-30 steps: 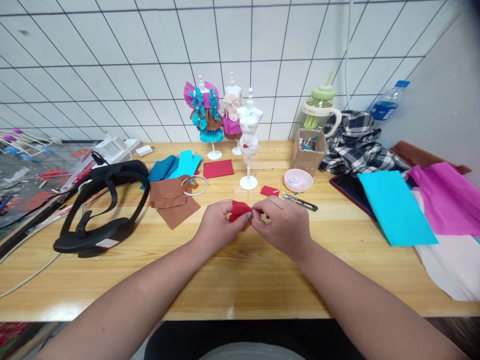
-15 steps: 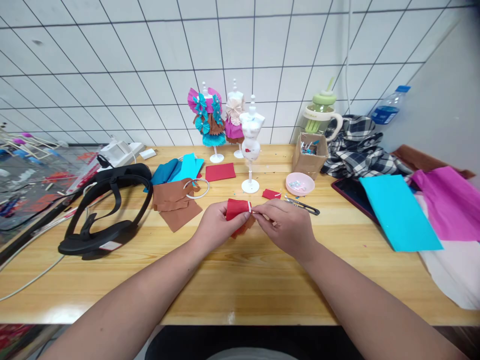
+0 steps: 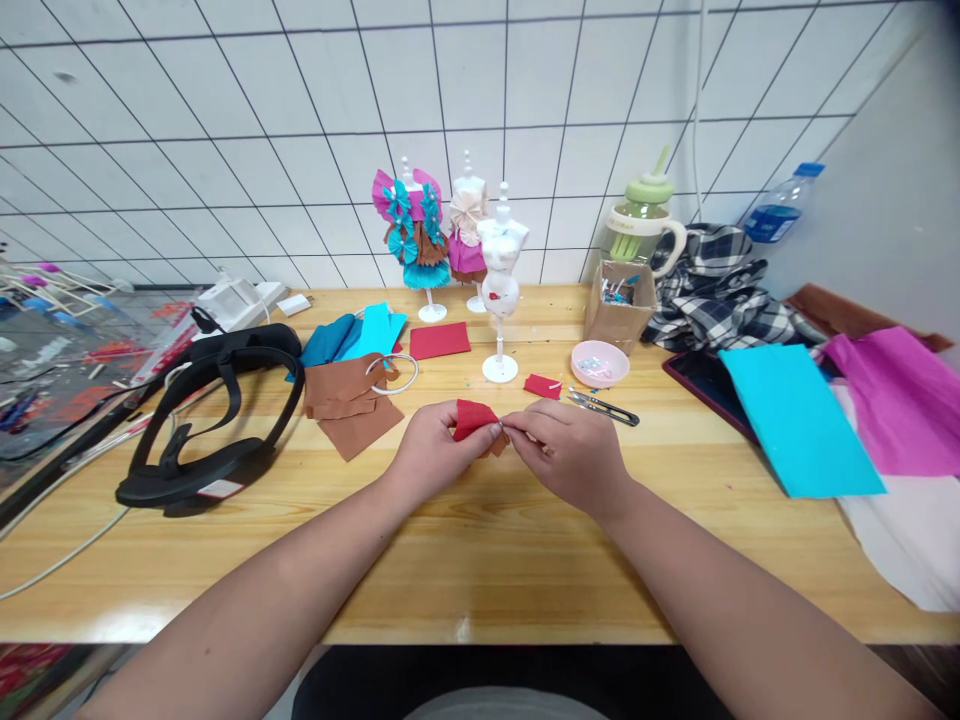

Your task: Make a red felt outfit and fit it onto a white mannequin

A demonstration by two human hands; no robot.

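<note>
My left hand (image 3: 433, 455) and my right hand (image 3: 570, 452) meet at the middle of the wooden table (image 3: 480, 560). Both pinch a small folded piece of red crepe paper (image 3: 472, 418) between thumb and fingertips, a little above the tabletop. Just beyond stands a bare white mini mannequin (image 3: 500, 270) with a red scrap on it. A small red piece (image 3: 541, 386) and metal snips (image 3: 604, 405) lie to the right of its base.
Two dressed mini mannequins (image 3: 414, 232) stand at the back. Brown paper (image 3: 346, 398), blue paper (image 3: 352, 336) and a black headset (image 3: 210, 415) lie on the left. A pink bowl (image 3: 599, 362), cardboard box (image 3: 619, 305), green cup (image 3: 645, 218) and coloured sheets (image 3: 799, 418) are on the right.
Both hands have kept pinching the red paper and reworked it: it looked taller and rolled half a second ago, and now shows as a smaller folded peak. The view shifted slightly.
</note>
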